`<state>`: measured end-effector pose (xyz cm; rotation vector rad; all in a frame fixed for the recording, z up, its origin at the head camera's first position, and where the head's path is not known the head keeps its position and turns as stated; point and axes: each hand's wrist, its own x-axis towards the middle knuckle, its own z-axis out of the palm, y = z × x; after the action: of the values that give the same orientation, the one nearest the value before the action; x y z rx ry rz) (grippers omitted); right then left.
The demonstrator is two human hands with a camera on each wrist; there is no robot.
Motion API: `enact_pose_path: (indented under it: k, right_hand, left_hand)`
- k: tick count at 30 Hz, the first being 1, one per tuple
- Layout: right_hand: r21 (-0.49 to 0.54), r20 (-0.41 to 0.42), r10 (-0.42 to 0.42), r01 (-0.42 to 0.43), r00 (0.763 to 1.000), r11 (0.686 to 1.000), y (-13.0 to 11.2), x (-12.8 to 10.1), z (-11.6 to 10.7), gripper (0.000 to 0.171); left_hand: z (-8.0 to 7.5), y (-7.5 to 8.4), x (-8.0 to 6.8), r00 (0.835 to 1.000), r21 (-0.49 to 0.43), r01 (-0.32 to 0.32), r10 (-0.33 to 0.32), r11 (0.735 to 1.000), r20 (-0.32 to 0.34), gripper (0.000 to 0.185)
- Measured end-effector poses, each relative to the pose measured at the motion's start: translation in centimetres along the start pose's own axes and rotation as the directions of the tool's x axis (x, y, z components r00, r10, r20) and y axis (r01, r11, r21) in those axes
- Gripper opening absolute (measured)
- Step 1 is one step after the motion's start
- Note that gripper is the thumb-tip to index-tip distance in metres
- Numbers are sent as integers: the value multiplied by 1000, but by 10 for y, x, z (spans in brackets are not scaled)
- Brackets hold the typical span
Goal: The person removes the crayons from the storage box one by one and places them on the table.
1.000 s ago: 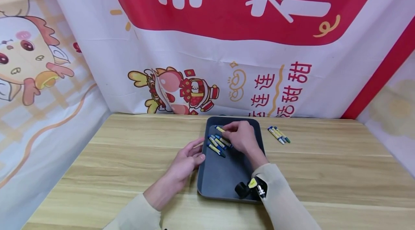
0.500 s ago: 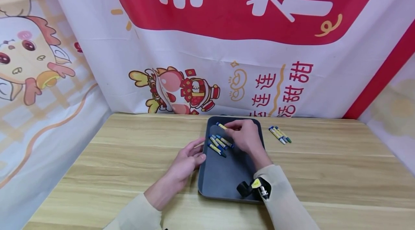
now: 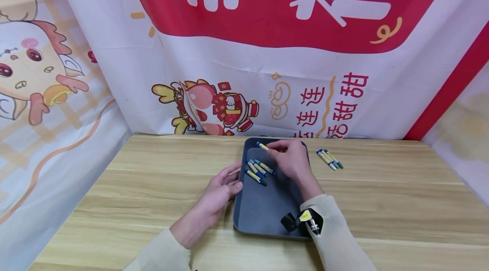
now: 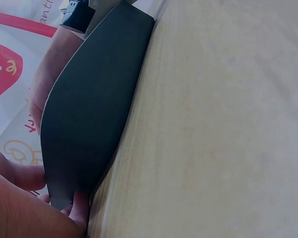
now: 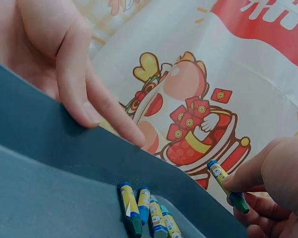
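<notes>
Pinched between thumb and fingertips of the right hand (image 3: 292, 160), a single crayon (image 3: 262, 146) is held just above the far end of the dark tray (image 3: 263, 215), its blue tip pointing away to the left; the right wrist view shows the same crayon (image 5: 227, 186) gripped near its green end. Largest of all, the wooden table (image 3: 153, 186) carries the tray, whose left rim the left hand (image 3: 219, 188) steadies with relaxed, nearly straight fingers (image 5: 89, 94) resting along the edge. Four crayons (image 3: 257, 170) lie close together on the tray floor, just below the held one, and a few loose crayons (image 3: 328, 158) sit on the table to the right of the tray. My judgement: the pinch sits near one end, so the crayon could pivot and slip out; coming down at an angle, it could knock the group and set them rolling, since round crayons on a smooth tray shift easily.
</notes>
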<state>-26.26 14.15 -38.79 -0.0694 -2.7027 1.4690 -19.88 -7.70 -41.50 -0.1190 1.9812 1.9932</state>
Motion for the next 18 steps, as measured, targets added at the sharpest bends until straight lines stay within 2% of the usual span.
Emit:
enact_pose_path:
  k: [10,18]
  right_hand:
    - [30,-13,-37,37,999,999,-4,1,-11,18]
    - [38,-53,8,-6,999,999,1,1,-30,21]
  left_hand:
    - [0,1,-1,1000,-7,-9,9,1000,6,59]
    - [1,1,-1,1000,-8,-18,18,1000,6,59]
